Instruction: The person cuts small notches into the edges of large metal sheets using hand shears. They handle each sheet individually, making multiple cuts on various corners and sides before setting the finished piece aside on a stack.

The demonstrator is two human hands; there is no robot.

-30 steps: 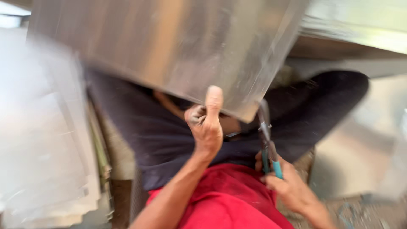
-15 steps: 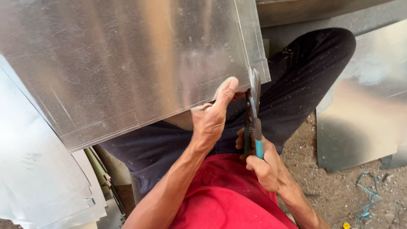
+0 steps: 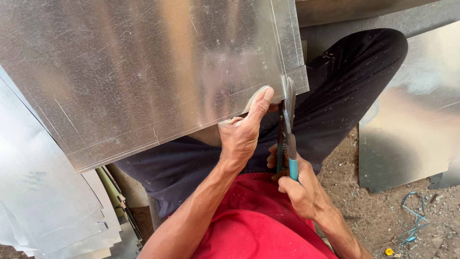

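A large shiny metal sheet (image 3: 143, 72) rests tilted over my lap. My left hand (image 3: 242, 132) grips its lower edge, thumb pressed flat on the top face. My right hand (image 3: 299, 189) is closed around the blue handles of tin snips (image 3: 287, 122). The snips' blades point upward and bite into the sheet's lower right corner, along a scribed line near the right edge. My legs in dark trousers (image 3: 345, 91) lie under the sheet.
A stack of cut metal sheets (image 3: 52, 211) lies at the lower left. Another metal sheet (image 3: 412, 120) lies on the dirt floor at the right. A loop of blue wire (image 3: 412, 220) and small debris lie on the ground at the lower right.
The view has steadied and closed in. The sheet has come lower across my lap, and the snips have risen from below it into its lower right corner.
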